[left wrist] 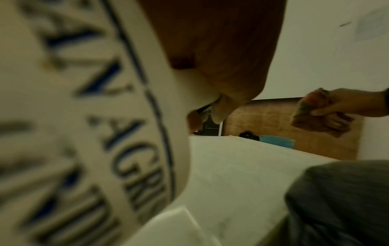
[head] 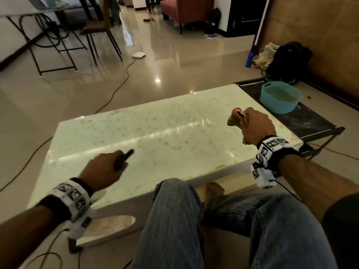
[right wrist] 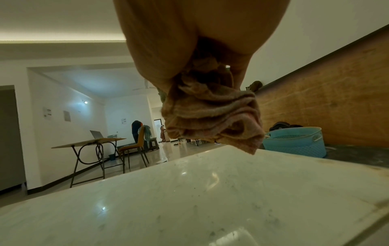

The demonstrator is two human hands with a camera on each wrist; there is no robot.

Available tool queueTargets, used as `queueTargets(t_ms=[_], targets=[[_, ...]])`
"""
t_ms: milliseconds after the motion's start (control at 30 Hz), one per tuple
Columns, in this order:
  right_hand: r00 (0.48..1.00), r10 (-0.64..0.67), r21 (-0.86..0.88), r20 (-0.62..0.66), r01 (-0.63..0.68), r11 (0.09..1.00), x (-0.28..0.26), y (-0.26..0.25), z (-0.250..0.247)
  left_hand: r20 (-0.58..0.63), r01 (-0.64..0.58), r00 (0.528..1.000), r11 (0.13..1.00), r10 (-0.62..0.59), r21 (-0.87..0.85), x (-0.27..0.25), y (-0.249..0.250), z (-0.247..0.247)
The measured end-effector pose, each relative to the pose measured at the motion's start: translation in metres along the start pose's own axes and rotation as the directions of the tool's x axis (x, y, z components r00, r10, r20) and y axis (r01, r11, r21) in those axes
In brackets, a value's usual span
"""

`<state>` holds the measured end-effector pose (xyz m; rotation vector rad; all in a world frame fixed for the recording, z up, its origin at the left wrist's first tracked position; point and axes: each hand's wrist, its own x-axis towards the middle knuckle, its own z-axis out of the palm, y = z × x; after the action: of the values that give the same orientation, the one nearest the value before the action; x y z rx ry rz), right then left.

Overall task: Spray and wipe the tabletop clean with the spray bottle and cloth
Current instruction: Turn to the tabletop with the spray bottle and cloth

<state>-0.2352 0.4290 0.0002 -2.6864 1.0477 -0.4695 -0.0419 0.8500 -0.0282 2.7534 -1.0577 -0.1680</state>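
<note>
The pale marble tabletop lies in front of me, speckled with small marks. My left hand grips the white spray bottle over the table's near left part. The bottle's black nozzle points forward across the table. My right hand is raised above the table's right side and holds a bunched tan-orange cloth. In the right wrist view the cloth hangs from my fist, clear of the tabletop. The left wrist view shows the right hand gripping the cloth.
A blue plastic basket sits on a dark low platform beyond the table's right end. My knees in jeans are at the near edge. A cable runs over the glossy floor to the left. A backpack leans on the right wall.
</note>
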Motion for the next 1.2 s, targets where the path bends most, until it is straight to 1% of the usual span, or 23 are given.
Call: queueTargets(t_ms=[100,200,367,433,600,667,733,800,900,1033,1200], targets=[[1.0,-0.009,0.017,0.004,0.009,1.0,-0.005,-0.001,0.002,0.095,-0.079,0.992,0.997,0.078,0.007,-0.002,0.04,0.009],[1.0,0.001,0.027,0.009,-0.002,1.0,-0.01,0.0,0.003,0.136,-0.185,0.975,0.982,0.179,0.037,0.01,0.078,0.012],[0.998,0.036,0.002,0.043,-0.036,0.999,-0.013,0.006,-0.001,0.123,-0.314,0.943,0.949,0.309,0.022,0.057,0.147,0.011],[0.999,0.046,-0.02,0.028,-0.045,0.999,-0.012,0.01,-0.007,0.115,-0.345,0.933,0.938,0.342,0.01,0.086,0.177,0.008],[0.996,0.084,-0.042,-0.014,-0.085,0.996,-0.004,0.031,-0.022,0.129,-0.43,0.899,0.9,0.419,0.072,0.144,0.25,0.011],[0.994,0.107,-0.047,-0.019,-0.108,0.993,-0.001,0.044,-0.027,0.133,-0.447,0.891,0.891,0.435,0.079,0.161,0.276,0.013],[0.991,0.126,-0.067,-0.034,-0.128,0.99,0.002,0.056,-0.03,0.117,-0.428,0.901,0.899,0.418,0.086,0.177,0.29,0.012],[0.991,0.128,-0.079,-0.05,-0.131,0.988,0.005,0.065,-0.032,0.088,-0.399,0.916,0.911,0.392,0.099,0.191,0.289,0.007],[0.993,0.111,-0.083,-0.043,-0.114,0.99,0.011,0.069,-0.028,0.056,-0.348,0.937,0.928,0.344,0.135,0.204,0.261,-0.006],[0.997,0.078,-0.064,-0.024,-0.08,0.995,0.021,0.049,-0.015,0.017,-0.241,0.97,0.953,0.242,0.185,0.198,0.197,-0.019],[1.0,-0.007,-0.014,-0.02,0.007,1.0,0.025,-0.005,0.003,0.005,-0.062,0.998,0.979,0.062,0.194,0.156,0.104,-0.027]])
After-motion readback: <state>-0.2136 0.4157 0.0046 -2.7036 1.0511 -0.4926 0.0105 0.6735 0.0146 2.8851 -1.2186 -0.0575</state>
